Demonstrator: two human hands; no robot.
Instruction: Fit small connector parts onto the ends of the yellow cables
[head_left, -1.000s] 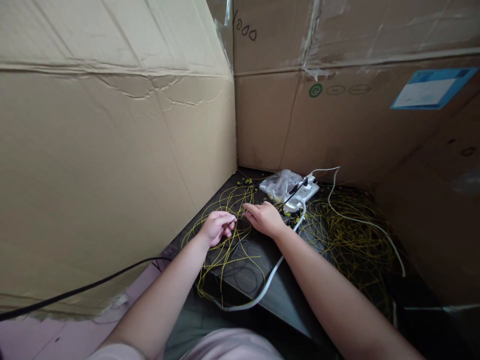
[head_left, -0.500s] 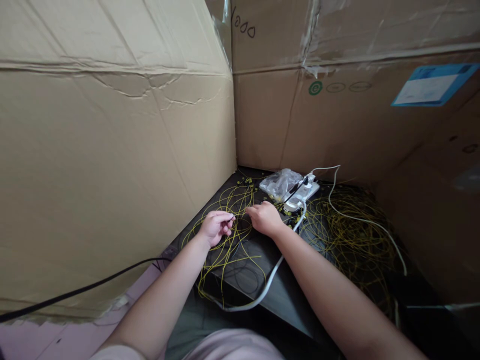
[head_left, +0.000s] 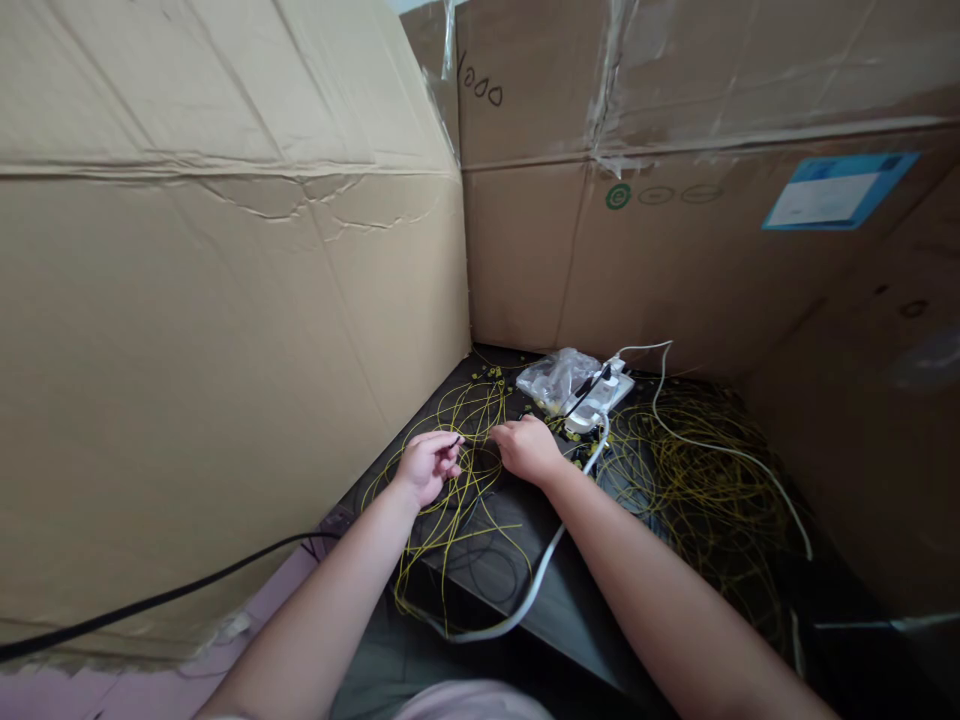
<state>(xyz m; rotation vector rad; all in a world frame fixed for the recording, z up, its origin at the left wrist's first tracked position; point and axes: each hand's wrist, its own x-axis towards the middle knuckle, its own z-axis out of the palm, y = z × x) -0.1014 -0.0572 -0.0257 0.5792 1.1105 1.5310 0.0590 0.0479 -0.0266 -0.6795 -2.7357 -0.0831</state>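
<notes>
Over the dark tabletop my left hand (head_left: 427, 468) is closed, thumb and index finger pinching a small black piece (head_left: 456, 441) whose kind I cannot make out. My right hand (head_left: 529, 448) faces it a short gap away. Its fingertips are pressed together, and what they hold is too small to name. Beneath and around both hands lies a loose tangle of thin yellow wires (head_left: 448, 530). Small black and yellow bits (head_left: 491, 374) are scattered just beyond the hands.
A clear plastic bag (head_left: 556, 377) lies beside a white power strip (head_left: 589, 420) with plugs in it. Its thick white cable (head_left: 536, 585) loops to the table's front edge. More yellow wires (head_left: 697, 470) are heaped at right. Large cardboard sheets (head_left: 225, 350) stand at left and behind.
The view has tilted up slightly. The fingertips of my left hand have drawn back a little to the left, and the black piece in them shows more plainly. My right hand has hardly moved.
</notes>
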